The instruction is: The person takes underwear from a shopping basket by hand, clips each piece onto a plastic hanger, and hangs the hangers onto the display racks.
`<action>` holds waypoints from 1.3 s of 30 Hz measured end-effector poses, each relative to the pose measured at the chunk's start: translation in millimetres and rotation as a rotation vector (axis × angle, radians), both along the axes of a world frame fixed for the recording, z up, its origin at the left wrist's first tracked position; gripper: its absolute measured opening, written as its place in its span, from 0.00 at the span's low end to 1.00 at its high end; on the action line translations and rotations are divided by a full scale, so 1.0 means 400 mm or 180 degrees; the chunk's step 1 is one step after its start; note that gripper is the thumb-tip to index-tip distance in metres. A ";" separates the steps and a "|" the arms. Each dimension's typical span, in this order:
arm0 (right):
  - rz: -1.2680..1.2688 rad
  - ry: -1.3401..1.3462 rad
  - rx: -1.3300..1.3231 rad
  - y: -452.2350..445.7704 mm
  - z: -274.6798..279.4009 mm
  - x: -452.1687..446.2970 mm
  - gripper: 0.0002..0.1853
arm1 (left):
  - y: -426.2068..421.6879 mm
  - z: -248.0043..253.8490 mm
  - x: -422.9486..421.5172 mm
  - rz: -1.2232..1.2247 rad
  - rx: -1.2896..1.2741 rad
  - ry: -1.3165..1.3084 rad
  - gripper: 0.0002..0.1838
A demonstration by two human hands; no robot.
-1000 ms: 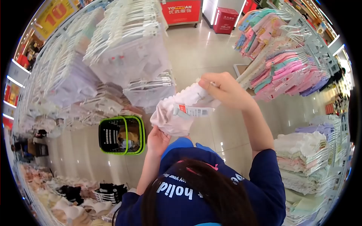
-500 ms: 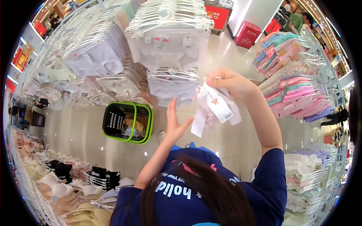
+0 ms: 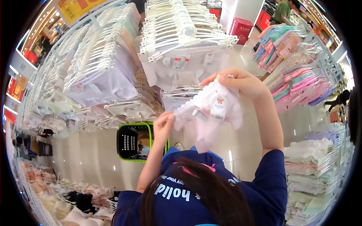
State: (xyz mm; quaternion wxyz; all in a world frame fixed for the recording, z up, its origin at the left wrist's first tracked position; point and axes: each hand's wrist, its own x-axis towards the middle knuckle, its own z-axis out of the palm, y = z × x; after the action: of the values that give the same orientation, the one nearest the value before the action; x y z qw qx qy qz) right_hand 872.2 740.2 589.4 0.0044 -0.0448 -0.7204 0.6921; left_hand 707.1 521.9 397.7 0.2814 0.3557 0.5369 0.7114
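Note:
My right hand (image 3: 243, 83) pinches one top corner of a pair of pale pink underpants (image 3: 201, 130) with a frilled edge. At the other end of that edge, the closed fingers of my left hand (image 3: 163, 126) hold the cloth. The underpants hang spread between both hands, their lower part blurred. A white paper tag (image 3: 218, 106) with a brown bow print lies against their front. Just beyond my hands is a rack of packaged pale garments (image 3: 184, 69) on white hangers.
A black basket with a green rim (image 3: 124, 155) stands on the floor at left, with some items inside. Pink and green clothes (image 3: 298, 84) hang at right. Bras (image 3: 75, 216) fill the lower left. A person in green (image 3: 281, 12) is far off at upper right.
My left hand was open and apart from the underpants; now it has closed on their edge. The bunched cloth is spread out between my hands. The view has shifted, bringing the hanger rack closer.

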 end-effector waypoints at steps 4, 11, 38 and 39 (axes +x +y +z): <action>-0.0487 0.0237 0.0356 -0.004 -0.016 -0.017 0.20 | -0.001 0.096 -0.103 0.0728 0.0662 0.0014 0.05; -0.1020 0.0463 0.0597 0.026 -0.053 -0.018 0.16 | -0.003 0.307 -0.189 0.0632 0.0404 0.1933 0.03; -0.1798 0.1493 0.4740 0.150 -0.034 -0.113 0.06 | 0.019 0.258 -0.205 0.0257 -0.0571 0.2782 0.09; -0.1780 0.1544 0.4791 0.155 -0.036 -0.124 0.06 | 0.019 0.252 -0.207 0.0254 -0.0546 0.2836 0.09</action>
State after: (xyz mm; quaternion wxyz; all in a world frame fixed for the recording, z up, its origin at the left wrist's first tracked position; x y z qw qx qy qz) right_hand 822.7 802.4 574.8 0.3595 -0.0567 -0.9314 -0.0096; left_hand 624.5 529.6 498.5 0.0237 0.5815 0.6759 0.4522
